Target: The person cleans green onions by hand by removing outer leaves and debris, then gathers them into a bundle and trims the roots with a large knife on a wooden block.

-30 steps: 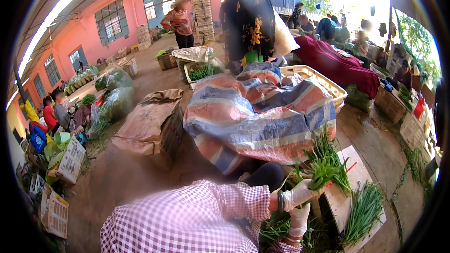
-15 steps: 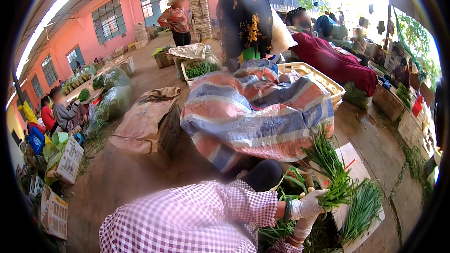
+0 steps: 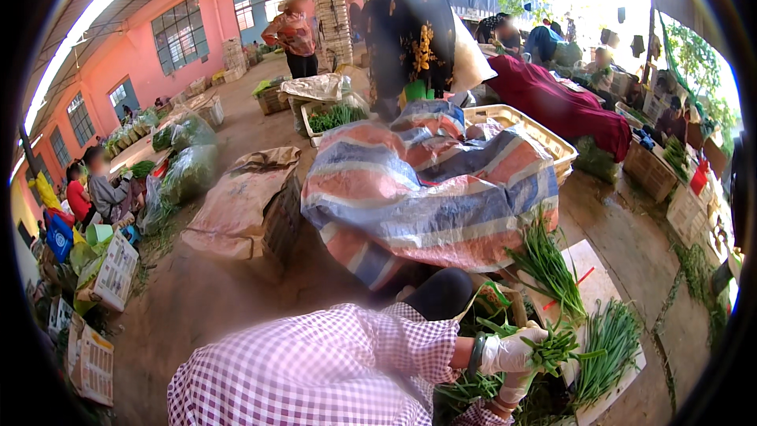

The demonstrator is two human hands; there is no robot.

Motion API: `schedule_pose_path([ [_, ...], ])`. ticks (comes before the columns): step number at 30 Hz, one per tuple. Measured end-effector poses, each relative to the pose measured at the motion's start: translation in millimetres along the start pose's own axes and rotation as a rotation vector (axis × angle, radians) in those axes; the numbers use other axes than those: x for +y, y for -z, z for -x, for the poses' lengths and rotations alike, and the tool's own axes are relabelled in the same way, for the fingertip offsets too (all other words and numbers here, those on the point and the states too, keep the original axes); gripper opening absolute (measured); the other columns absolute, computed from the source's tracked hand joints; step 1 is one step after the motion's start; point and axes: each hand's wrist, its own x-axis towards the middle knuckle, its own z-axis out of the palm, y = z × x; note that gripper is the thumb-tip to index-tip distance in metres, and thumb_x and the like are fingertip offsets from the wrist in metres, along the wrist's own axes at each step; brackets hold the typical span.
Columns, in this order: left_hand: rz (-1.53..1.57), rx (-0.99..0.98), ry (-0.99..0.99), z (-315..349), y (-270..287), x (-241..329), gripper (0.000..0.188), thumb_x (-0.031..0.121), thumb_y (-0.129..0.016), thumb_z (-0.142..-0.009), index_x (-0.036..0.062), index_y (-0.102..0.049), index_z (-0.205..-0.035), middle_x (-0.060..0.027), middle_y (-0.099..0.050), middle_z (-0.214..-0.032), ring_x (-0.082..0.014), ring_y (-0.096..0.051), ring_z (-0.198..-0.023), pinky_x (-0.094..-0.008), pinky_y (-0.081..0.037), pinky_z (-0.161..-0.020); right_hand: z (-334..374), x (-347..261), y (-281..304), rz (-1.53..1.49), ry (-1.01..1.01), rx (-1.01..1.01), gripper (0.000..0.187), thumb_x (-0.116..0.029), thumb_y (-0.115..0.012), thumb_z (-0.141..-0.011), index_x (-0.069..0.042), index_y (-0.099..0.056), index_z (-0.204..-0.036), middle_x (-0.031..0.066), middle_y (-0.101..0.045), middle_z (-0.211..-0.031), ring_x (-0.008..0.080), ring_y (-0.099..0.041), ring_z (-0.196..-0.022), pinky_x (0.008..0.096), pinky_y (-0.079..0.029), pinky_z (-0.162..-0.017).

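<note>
1. Bunch of greens [image 3: 558, 349]: thin green stalks at the lower right, just beyond the fingers and near the edge of a pale board.
2. Handling, as judged: light, limp and bendy, easily bruised, perhaps slippery if damp. Best held around the middle of the stalks, firmly enough to keep them together without crushing.
3. Left hand [image 3: 509, 353]: pale glove, green bangle at the wrist; fingers wrapped around the bunch.
4. Right hand [image 3: 516, 385]: pale glove, below the left and partly hidden; cannot tell whether its fingers grip anything.
5. Pale board [image 3: 582, 264]: beside the hands, with a red strip [image 3: 585, 275] across it.
6. Long-leaved greens [image 3: 552, 272]: lying along the board's near side.
7. Green pile [image 3: 611, 351]: thin stalks, on the board's lower part.
8. Loose greens [image 3: 473, 388]: below the wrists.
9. Striped sheet [image 3: 441, 221]: red, blue and white, crumpled, beyond the knee.
10. Yellowish crate [image 3: 564, 154]: behind the sheet.
</note>
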Motion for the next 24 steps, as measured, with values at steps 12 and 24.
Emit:
schedule_pose_path([
  [12,-0.716,-0.594,-0.243,43,-43,107,0.009,0.005,-0.067,-0.086,0.0013,-0.061,-0.092,-0.0027,-0.064,-0.093,-0.0136,-0.057,-0.098,-0.0292,-0.044,-0.091,-2,-17,-3,-0.025,-0.01,0.125,0.02,-0.008,-0.057,-0.092,-0.006,-0.06,-0.112,0.007,-0.064,-0.105,0.021,-0.062,-0.089,0.0324,-0.051,-0.082],
  [24,-0.412,-0.319,0.559,54,23,103,0.021,0.016,-0.067,-0.091,-0.0027,-0.066,-0.102,-0.0053,-0.067,-0.089,-0.0102,-0.062,-0.079,-0.024,-0.052,-0.073,5,-71,65,-0.254,0.332,0.133,0.027,-0.008,-0.059,-0.089,-0.008,-0.057,-0.116,0.0059,-0.063,-0.098,0.0201,-0.06,-0.093,0.0355,-0.048,-0.091],
])
